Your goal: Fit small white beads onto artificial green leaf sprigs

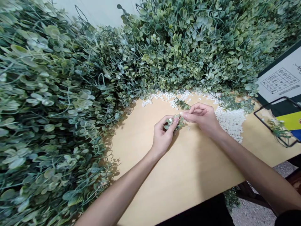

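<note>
My left hand (164,133) pinches a small sprig of green artificial leaves (180,121) above the middle of the table. Close beside it on the right, my right hand (201,116) has its thumb and fingertips pressed together at the sprig's top, on something small and whitish that I cannot make out clearly. Just beyond my fingertips lies another short green sprig (182,104). A small white star-shaped piece (188,128) rests on the table (150,188) below my right fingers. Many small white pieces (231,124) are spread to the right of my right hand.
Dense piles of artificial greenery (58,110) line the left and back of the table. More white pieces (160,95) lie along the back pile. At the right are a black wire frame (258,117), a loose sprig (279,129) and a printed board (279,80).
</note>
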{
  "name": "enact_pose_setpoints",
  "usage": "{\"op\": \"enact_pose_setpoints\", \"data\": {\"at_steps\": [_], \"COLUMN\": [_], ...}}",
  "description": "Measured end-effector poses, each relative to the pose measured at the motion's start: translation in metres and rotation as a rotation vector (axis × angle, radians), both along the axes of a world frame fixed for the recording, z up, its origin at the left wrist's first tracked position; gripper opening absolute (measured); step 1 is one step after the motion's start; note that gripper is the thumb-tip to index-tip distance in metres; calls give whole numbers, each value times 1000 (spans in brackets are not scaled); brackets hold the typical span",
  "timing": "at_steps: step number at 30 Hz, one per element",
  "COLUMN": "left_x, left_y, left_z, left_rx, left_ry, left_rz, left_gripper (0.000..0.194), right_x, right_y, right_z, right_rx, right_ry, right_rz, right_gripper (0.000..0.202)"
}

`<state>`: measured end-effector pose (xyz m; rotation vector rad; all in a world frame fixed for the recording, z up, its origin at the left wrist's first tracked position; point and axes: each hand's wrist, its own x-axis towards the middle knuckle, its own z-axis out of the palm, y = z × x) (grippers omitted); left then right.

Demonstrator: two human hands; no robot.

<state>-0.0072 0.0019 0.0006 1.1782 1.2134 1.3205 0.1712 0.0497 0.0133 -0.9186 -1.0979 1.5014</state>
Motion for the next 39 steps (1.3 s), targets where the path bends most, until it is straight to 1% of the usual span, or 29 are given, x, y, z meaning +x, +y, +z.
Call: {"op": "enact_pose_setpoints", "data": {"at_steps": [8, 14, 25, 30, 35, 39], "left_x": [0, 0, 0, 0, -1, -2], "left_y": [0, 0, 0, 0, 1, 2], "left_z": [-2, -2, -2, -2, -3, -6], "left_rx": [-6, -1, 16, 6, -10, -3], "left_ry": [-23, -16, -14, -7, -71, -125], "left_rz": [-13, -7, -13, -30, -50, -48], "left_gripper": [36, 35, 32, 31, 29, 27], "right_x": [-2, -3, 0, 1, 1, 1], "right_y": [0, 0, 0, 3, 3, 3], "right_z": [-5, -4, -3, -4, -2, -2], "right_rx": [-16, -2, 26, 10, 7, 17], "right_ry": [38, 76, 27, 31, 57, 53], "right_rz": [-22, 1, 19, 27, 37, 75], "right_gripper": [32, 29, 29, 31, 35, 37]}}
